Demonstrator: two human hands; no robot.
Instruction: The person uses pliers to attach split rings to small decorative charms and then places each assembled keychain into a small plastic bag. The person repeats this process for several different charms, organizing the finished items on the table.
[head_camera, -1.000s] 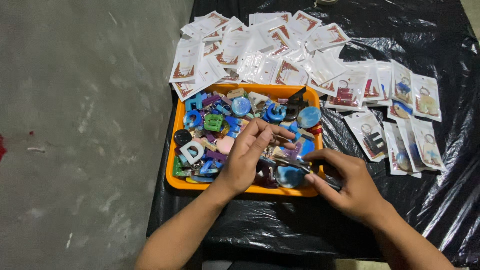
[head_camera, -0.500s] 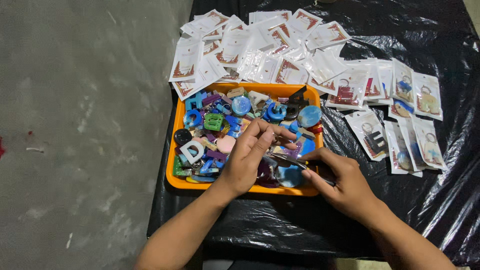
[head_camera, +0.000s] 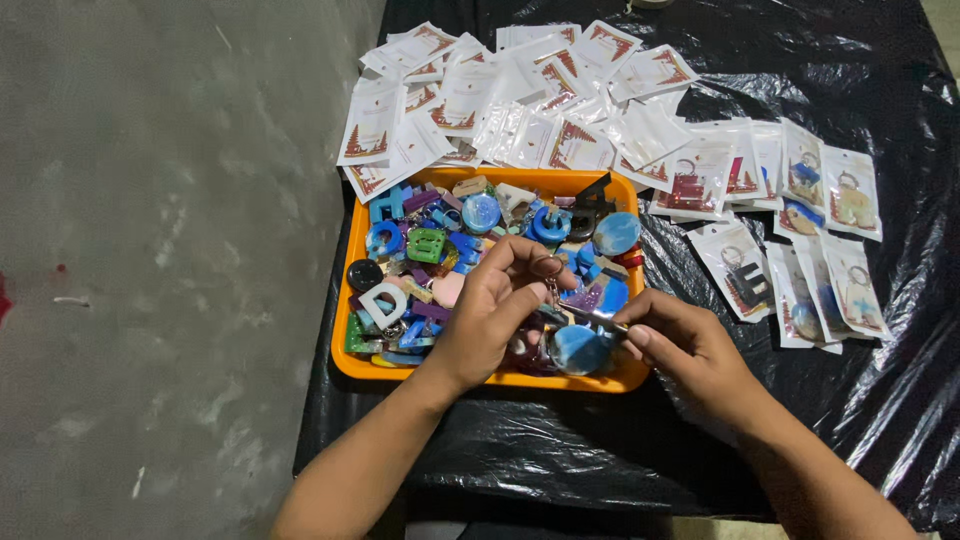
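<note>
Orange plastic tray (head_camera: 352, 340) sits on a black plastic sheet (head_camera: 620, 450) in the head view, and it is full of coloured resin letter and disc keychains. The left hand (head_camera: 490, 310) is above the tray, with its fingers curled narrow around a small metal key ring (head_camera: 549, 267) that hangs on a short chain. The right hand (head_camera: 690, 345) is at the tray's near right corner; its fingertips pinch a thin metal tool (head_camera: 598, 318), probably small pliers, which points toward the chain. A round blue disc (head_camera: 580, 349) lies just under both hands, touching the tray's near edge; I cannot tell if it is joined to the chain.

To do this step well, I think the left hand should keep the ring steady and turned to the tool, while the right grips only the small link, with little force.

White sealed packets (head_camera: 520, 110), some with keychains inside, lie beyond the tray and to its right.
</note>
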